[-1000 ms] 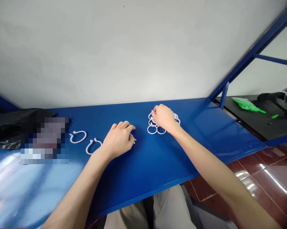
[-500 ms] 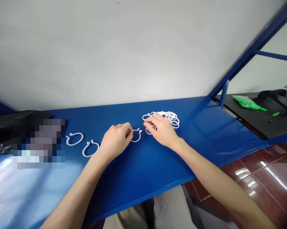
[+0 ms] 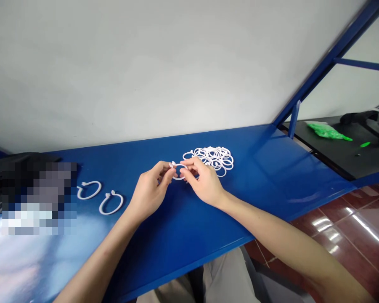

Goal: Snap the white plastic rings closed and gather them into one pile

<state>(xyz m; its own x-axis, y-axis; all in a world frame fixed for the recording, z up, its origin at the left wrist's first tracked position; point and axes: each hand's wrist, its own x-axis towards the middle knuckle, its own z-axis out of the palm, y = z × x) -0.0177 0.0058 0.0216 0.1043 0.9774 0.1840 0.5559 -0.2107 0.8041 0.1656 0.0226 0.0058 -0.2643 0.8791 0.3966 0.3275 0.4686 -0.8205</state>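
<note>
Now pinching white ring betw. L hand & R hand, w/ grip of each clamped on it, over worktop near ring pile; no longer reaching apart, so working one ring jointly

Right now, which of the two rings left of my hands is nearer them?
The pair's right ring, closer to your left hand; the other ring lies farther left and farther back.

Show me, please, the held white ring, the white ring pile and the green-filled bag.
Held white ring (image 3: 178, 179): head view, near edge of its loop.
White ring pile (image 3: 212, 158): head view, its middle.
Green-filled bag (image 3: 325, 131): head view, its middle.
</note>
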